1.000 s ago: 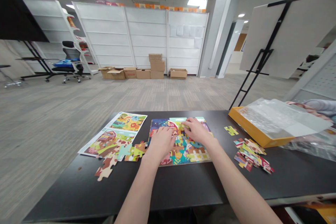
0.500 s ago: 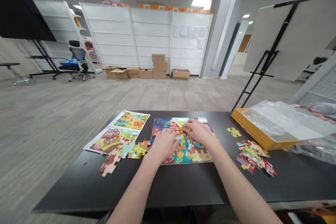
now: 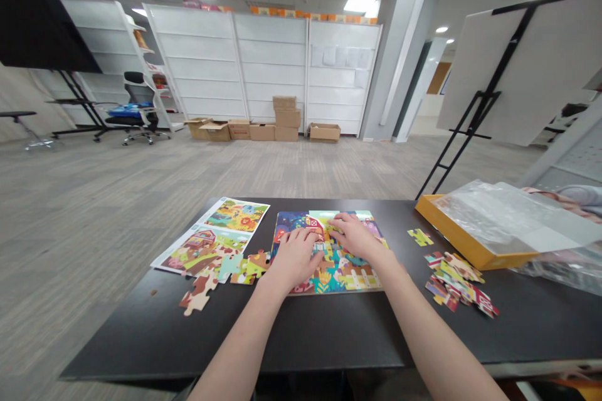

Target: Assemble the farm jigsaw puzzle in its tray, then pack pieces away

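Resting on the puzzle [image 3: 362, 281], the left hand [image 3: 295, 258] had its fingers loosely out, not gripping anything. The right hand [image 3: 356, 239] had bent fingers on its upper part, but I couldn't tell if they pinched a piece. Honestly, the puzzle looked mostly filled in on the black table [image 3: 338, 332], middle partly hidden. Loose pieces [image 3: 200, 291] lay left of the puzzle, with a pile [image 3: 454, 283] to its right.

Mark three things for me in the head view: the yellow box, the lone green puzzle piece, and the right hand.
Yellow box [image 3: 486, 259]: head view, front side wall.
Green puzzle piece [image 3: 420, 237]: head view, middle.
Right hand [image 3: 356, 239]: head view, back of the hand.
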Action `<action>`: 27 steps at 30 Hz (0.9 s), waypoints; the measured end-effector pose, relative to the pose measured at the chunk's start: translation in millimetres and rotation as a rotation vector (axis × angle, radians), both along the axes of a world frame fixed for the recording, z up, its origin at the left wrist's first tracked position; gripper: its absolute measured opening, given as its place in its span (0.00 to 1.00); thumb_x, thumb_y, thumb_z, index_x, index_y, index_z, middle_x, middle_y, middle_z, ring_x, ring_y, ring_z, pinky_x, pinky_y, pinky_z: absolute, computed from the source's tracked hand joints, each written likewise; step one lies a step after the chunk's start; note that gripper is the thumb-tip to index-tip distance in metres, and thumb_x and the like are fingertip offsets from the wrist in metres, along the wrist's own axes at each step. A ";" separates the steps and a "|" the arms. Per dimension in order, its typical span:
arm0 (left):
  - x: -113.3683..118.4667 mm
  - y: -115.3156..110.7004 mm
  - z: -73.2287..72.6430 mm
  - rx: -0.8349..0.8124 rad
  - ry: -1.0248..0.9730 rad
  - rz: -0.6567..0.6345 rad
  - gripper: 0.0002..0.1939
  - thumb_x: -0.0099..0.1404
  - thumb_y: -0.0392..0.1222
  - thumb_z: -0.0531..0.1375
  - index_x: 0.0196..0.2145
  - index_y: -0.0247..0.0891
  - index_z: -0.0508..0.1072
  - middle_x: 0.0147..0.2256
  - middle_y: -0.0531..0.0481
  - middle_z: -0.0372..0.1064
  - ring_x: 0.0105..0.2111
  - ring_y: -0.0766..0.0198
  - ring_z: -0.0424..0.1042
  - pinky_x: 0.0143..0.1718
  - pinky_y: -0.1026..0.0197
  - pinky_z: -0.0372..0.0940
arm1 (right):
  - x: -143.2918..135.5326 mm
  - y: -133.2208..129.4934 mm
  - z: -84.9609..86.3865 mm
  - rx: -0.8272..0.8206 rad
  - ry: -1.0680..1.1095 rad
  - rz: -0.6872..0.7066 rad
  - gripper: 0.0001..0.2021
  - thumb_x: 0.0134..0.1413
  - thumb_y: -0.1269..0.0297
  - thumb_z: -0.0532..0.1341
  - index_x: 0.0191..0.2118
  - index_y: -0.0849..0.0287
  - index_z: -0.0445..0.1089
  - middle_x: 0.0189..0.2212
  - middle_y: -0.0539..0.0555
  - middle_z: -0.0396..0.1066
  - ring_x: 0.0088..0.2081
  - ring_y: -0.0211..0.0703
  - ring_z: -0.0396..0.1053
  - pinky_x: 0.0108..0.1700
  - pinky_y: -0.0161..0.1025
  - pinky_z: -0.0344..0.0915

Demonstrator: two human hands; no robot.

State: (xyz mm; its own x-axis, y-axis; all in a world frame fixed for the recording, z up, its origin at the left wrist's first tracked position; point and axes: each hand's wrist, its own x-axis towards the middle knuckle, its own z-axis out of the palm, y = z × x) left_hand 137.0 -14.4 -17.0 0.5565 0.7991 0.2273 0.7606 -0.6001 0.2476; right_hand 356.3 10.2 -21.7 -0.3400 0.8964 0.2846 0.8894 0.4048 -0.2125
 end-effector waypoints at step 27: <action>1.7 -3.1 5.8 -0.015 0.026 0.006 0.19 0.70 0.48 0.56 0.55 0.39 0.70 0.59 0.42 0.67 0.59 0.49 0.63 0.62 0.46 0.57 | 2.1 3.1 -2.8 -0.013 0.020 0.008 0.12 0.65 0.66 0.58 0.49 0.57 0.76 0.47 0.60 0.71 0.50 0.48 0.68 0.55 0.44 0.62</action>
